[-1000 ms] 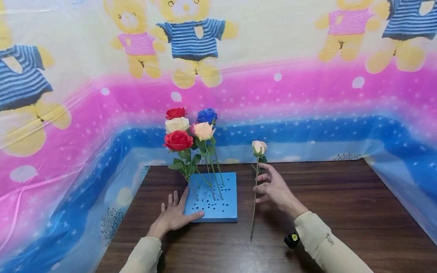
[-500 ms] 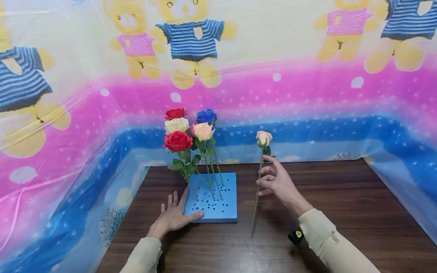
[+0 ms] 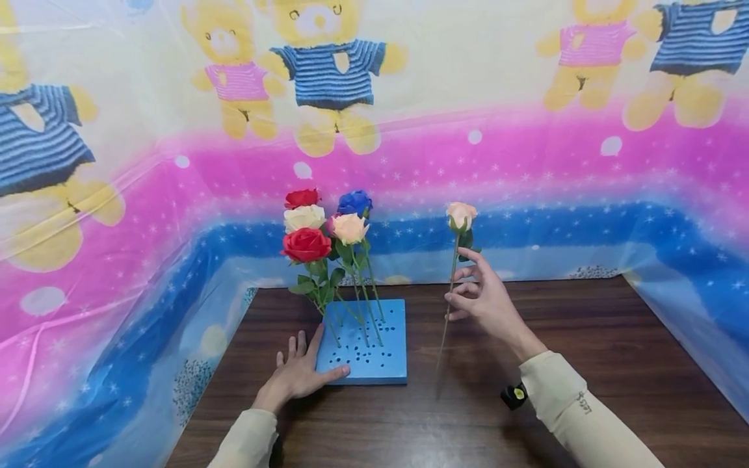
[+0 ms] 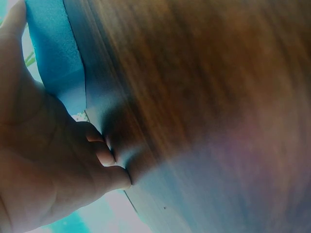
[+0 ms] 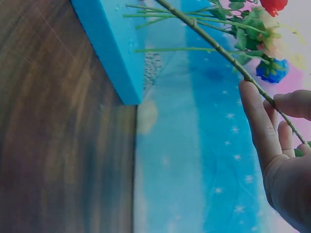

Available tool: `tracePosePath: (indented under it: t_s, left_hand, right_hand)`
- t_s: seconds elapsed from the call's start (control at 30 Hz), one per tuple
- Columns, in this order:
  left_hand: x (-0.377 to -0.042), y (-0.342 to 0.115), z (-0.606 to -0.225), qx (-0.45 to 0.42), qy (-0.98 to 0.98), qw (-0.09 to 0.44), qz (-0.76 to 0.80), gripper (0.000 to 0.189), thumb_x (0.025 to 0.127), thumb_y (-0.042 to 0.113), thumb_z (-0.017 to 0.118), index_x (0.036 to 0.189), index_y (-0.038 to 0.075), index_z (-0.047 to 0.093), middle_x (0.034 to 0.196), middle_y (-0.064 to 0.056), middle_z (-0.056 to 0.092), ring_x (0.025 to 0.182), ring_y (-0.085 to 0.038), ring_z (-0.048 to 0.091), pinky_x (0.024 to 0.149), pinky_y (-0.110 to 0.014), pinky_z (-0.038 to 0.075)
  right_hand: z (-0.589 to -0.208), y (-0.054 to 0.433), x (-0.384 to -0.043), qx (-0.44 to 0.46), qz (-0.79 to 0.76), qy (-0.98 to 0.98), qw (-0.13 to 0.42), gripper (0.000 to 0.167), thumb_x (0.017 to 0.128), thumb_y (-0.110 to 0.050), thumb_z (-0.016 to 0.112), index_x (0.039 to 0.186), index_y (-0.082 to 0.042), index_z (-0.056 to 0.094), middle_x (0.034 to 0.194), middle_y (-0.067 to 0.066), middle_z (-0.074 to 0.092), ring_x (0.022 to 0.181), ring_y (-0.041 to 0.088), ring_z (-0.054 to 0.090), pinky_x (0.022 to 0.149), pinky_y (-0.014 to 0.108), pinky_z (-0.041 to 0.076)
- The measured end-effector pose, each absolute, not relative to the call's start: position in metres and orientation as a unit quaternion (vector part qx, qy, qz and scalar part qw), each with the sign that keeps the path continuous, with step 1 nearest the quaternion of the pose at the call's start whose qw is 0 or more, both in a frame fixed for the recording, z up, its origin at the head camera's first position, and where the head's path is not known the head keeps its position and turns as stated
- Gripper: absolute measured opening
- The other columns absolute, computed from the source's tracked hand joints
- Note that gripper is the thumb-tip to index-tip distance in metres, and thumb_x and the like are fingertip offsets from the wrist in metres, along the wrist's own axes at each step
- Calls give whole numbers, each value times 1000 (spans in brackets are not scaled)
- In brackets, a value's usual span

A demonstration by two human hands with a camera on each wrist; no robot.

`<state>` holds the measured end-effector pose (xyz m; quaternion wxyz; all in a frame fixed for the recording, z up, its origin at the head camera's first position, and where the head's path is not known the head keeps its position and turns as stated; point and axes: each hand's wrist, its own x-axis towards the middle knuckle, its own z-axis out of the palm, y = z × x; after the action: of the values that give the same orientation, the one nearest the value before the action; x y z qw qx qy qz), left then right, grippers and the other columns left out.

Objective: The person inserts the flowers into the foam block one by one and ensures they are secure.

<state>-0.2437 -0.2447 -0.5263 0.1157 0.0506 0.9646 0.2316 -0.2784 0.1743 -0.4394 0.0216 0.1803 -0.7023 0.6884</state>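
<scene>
A pale pink rose (image 3: 461, 216) is held nearly upright by its stem in my right hand (image 3: 490, 300), right of the blue block (image 3: 395, 372). Thumb and fingers pinch the stem (image 5: 219, 49) in the right wrist view; its lower end hangs free of the block. My left hand (image 3: 295, 376) rests at the block's left front corner, thumb on the top edge, fingers spread on the table. Standing in the holed block are two red roses, the nearer red rose (image 3: 307, 244) in front, a cream rose (image 3: 304, 218), a peach rose (image 3: 350, 229) and a blue rose (image 3: 354, 203). A magenta bloom is mostly hidden.
The brown wooden table (image 3: 562, 390) carries the block near its middle. Behind it hangs a bear-print curtain (image 3: 427, 162), which also runs along both sides. A black wrist device (image 3: 513, 396) sits below the right sleeve.
My right hand has moved up and slightly right with the pale pink rose, lifting the stem's lower end. The left hand and the block stay in place.
</scene>
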Motion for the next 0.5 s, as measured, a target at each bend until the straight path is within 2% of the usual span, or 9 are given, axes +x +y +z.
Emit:
tracePosePath:
  t_s: [0.23, 0.5]
  left_hand:
    - [-244, -245, -528, 51, 965, 115, 228, 124, 94, 86, 64, 182, 20, 5, 181, -38, 0, 168, -58, -6, 126, -84, 0]
    - [-244, -246, -528, 53, 965, 113, 232, 124, 95, 84, 65, 182, 19, 5, 180, -38, 0, 167, -58, -7, 126, -84, 0]
  right_hand:
    - [-426, 174, -276, 221, 657, -717, 76, 96, 99, 13, 75, 174, -29, 31, 133, 19, 53, 98, 26, 72, 70, 58, 68]
    - [-421, 169, -274, 279, 598, -733, 161, 94, 99, 13, 76, 174, -26, 33, 128, 15, 57, 97, 24, 72, 67, 46, 68]
